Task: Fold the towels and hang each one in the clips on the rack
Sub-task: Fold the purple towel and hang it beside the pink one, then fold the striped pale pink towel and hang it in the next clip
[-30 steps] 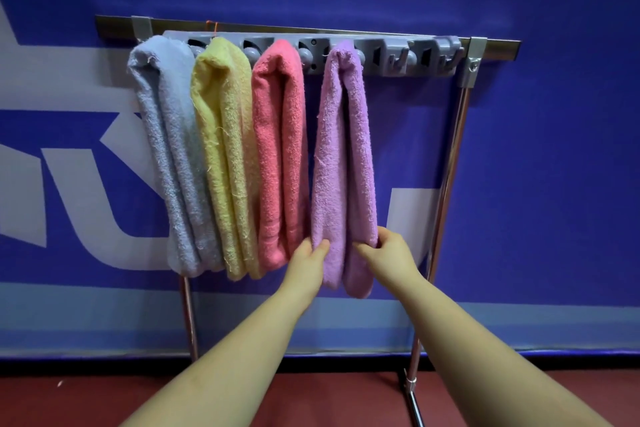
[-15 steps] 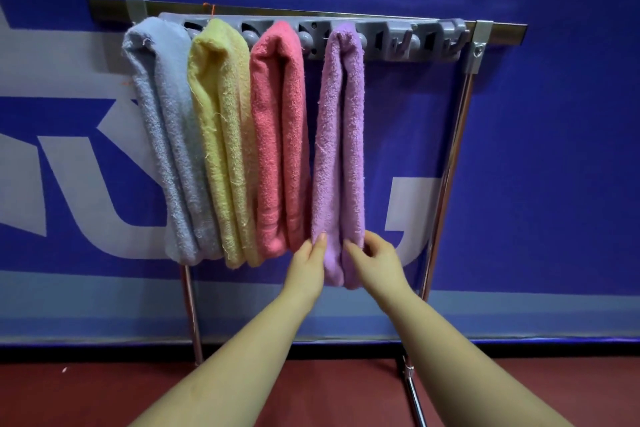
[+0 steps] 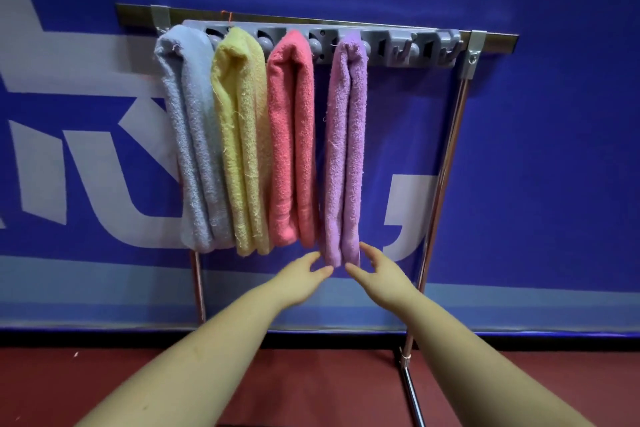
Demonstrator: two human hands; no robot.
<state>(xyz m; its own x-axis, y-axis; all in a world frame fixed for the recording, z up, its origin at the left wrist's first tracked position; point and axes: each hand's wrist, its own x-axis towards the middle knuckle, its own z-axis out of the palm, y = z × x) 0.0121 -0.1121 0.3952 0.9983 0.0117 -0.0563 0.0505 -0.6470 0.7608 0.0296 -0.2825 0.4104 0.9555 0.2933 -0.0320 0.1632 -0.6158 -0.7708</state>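
Landmark: the grey clip strip fixed along the top bar of the rack; every place below is read from it
Hung so far: four folded towels hang from the strip, each held at its top edge; from the strip's left end, the blue-grey towel, the yellow towel, the coral towel, then the purple towel about mid-strip
Spacing: the first three press side against side; the purple one hangs a little apart from the coral at the top and nearly meets it at the bottom
Left to do: two clips at the strip's right end stand bare; no unfolded towel is in sight, so whether more are to come cannot be told; by my judgement the task is near its end or finished
Left hand: below the strip, just left of the purple towel's bottom hem; fingers loosely extended and holding nothing, tips beside the hem
Right hand: just right of the same hem; fingers spread and relaxed, gripping nothing
Towel against hands: the purple hem hangs between the two hands, close to both; contact is not plain on either side
Step in hand: likely the last straightening of the purple towel, or letting it go
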